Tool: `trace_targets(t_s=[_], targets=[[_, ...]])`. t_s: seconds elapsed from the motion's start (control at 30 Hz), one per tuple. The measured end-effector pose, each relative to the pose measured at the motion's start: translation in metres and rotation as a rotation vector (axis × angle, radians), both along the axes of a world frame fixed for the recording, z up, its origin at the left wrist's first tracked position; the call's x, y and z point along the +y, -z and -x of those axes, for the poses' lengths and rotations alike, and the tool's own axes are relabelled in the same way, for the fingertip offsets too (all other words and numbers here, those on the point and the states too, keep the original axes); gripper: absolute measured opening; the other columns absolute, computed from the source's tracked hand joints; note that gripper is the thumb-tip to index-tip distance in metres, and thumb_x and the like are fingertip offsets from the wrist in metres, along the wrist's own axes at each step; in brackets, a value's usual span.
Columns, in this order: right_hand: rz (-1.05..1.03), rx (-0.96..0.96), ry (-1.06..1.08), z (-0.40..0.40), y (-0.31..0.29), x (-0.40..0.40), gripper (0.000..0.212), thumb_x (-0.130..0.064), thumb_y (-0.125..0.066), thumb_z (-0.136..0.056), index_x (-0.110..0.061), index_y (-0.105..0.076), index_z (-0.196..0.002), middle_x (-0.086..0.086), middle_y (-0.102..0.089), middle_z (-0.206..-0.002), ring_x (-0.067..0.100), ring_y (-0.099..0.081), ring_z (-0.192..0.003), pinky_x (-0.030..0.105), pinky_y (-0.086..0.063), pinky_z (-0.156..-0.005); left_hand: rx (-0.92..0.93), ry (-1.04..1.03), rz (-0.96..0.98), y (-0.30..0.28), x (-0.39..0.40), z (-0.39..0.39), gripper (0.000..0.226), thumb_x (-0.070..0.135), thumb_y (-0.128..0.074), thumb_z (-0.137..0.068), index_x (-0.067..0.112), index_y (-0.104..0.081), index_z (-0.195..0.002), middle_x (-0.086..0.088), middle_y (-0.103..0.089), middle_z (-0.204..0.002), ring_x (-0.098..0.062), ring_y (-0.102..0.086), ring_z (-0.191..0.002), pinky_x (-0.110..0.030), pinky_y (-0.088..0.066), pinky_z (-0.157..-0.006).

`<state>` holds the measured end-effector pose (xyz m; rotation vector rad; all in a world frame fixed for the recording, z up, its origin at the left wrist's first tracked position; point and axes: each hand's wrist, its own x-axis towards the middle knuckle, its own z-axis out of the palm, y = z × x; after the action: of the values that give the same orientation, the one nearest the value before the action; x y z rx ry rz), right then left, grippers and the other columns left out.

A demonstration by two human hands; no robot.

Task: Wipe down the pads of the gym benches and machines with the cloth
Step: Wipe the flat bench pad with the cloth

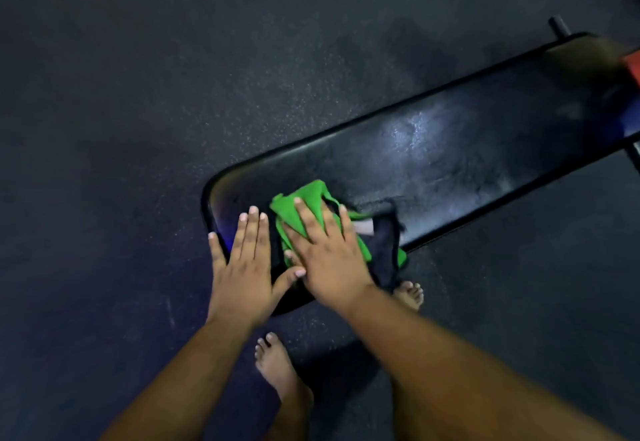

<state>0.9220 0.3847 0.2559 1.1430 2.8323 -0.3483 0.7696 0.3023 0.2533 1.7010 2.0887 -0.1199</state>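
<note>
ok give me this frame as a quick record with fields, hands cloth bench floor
left hand: flat on the bench pad's near end, fingers straight
right hand: pressing flat on the cloth
cloth: green, bunched, with a dark piece beside it
bench pad: black, long, shiny patch mid-length
floor: dark, speckled
feet: bare, beside the bench

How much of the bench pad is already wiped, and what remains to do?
Possibly done: the middle of the bench pad shows a streaky sheen, which may be a fresh wipe. In hand: the right hand presses the green cloth flat on the near end, while the left hand rests on the pad's edge. Left: the far end looks dull and blurred, so its state is unclear; no other machine pads are in view.
</note>
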Motion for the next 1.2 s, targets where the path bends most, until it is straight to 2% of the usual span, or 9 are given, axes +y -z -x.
trace_targets(t_s=[0.07,0.23,0.37,0.5,0.6,0.7,0.93,1.13,1.2], targets=[[-0.095,-0.053,-0.127,-0.012,0.009,0.065,0.053,-0.053,-0.037,-0.102,-0.041,-0.038,-0.154,0.006,-0.025,-0.168,0.037,-0.037,-0.145,0.067,-0.016,-0.117,0.019,0.007,0.011,0.000,0.006,0.001,0.111,0.090,0.000,-0.084,0.011,0.002,-0.161,-0.004,0.012,-0.169,-0.019,0.011,-0.156,-0.063,0.005,-0.122],[-0.019,-0.060,0.567,-0.070,0.005,0.165,0.054,-0.050,-0.034,-0.103,-0.035,-0.037,-0.155,0.011,-0.017,-0.169,0.042,-0.031,-0.145,0.064,-0.028,-0.114,-0.016,-0.014,-0.028,-0.008,0.020,0.001,0.110,0.091,-0.005,-0.084,0.013,0.004,-0.161,-0.002,0.014,-0.169,-0.017,0.015,-0.156,-0.061,0.008,-0.122],[-0.025,-0.072,0.094,-0.007,-0.003,0.054,0.053,-0.046,-0.042,-0.101,-0.029,-0.044,-0.152,0.012,-0.023,-0.167,0.043,-0.043,-0.132,0.052,-0.040,-0.101,0.004,-0.054,-0.014,-0.009,0.020,0.004,0.112,0.090,-0.004,-0.084,0.009,-0.002,-0.161,-0.003,0.009,-0.169,-0.019,0.008,-0.157,-0.061,0.006,-0.122],[-0.003,-0.033,-0.333,0.016,0.002,0.087,0.054,-0.055,-0.038,-0.100,-0.043,-0.037,-0.153,0.002,-0.024,-0.168,0.033,-0.033,-0.148,0.065,-0.013,-0.119,0.028,-0.071,-0.018,-0.001,0.017,0.006,0.112,0.090,-0.006,-0.085,0.007,-0.007,-0.161,-0.005,0.004,-0.169,-0.020,0.002,-0.157,-0.060,0.008,-0.121],[-0.092,-0.112,0.099,-0.018,0.014,0.181,0.060,-0.059,-0.024,-0.098,-0.042,-0.035,-0.155,0.007,-0.028,-0.166,0.033,-0.029,-0.150,0.070,-0.001,-0.117,0.014,-0.063,-0.024,-0.001,0.019,0.004,0.111,0.090,-0.005,-0.085,0.010,-0.001,-0.161,-0.004,0.008,-0.169,-0.019,0.007,-0.157,-0.061,0.005,-0.122],[-0.014,-0.064,0.542,-0.038,0.008,0.199,0.055,-0.051,-0.039,-0.101,-0.035,-0.040,-0.154,0.010,-0.020,-0.168,0.041,-0.027,-0.148,0.066,-0.016,-0.119,0.016,-0.047,-0.008,-0.002,0.023,-0.002,0.111,0.090,-0.005,-0.085,0.010,-0.001,-0.162,-0.004,0.008,-0.169,-0.020,0.008,-0.157,-0.063,0.003,-0.122],[0.025,-0.085,-0.191,-0.074,0.000,0.076,0.056,-0.055,-0.043,-0.100,-0.041,-0.037,-0.154,0.004,-0.018,-0.170,0.035,-0.034,-0.146,0.058,-0.026,-0.119,0.007,0.003,0.010,-0.003,0.037,-0.026,0.111,0.089,-0.008,-0.086,0.007,-0.008,-0.161,-0.007,0.001,-0.170,-0.021,0.000,-0.157,-0.067,-0.005,-0.121],[-0.012,-0.068,0.665,-0.150,0.008,0.162,0.059,-0.053,-0.046,-0.098,-0.038,-0.038,-0.154,0.009,-0.019,-0.168,0.041,-0.032,-0.146,0.065,-0.018,-0.120,0.019,0.143,0.001,0.000,0.062,-0.054,0.110,0.089,-0.005,-0.085,0.009,0.000,-0.161,-0.006,0.006,-0.170,-0.021,0.005,-0.157,-0.065,-0.001,-0.122],[-0.047,-0.065,0.581,-0.119,0.009,0.116,0.060,-0.048,-0.049,-0.098,-0.029,-0.041,-0.154,0.015,-0.022,-0.167,0.045,-0.034,-0.143,0.064,-0.024,-0.118,0.005,0.170,-0.004,0.003,0.074,-0.065,0.110,0.089,-0.006,-0.086,0.008,-0.002,-0.161,-0.006,0.006,-0.170,-0.021,0.005,-0.157,-0.065,-0.001,-0.122]])
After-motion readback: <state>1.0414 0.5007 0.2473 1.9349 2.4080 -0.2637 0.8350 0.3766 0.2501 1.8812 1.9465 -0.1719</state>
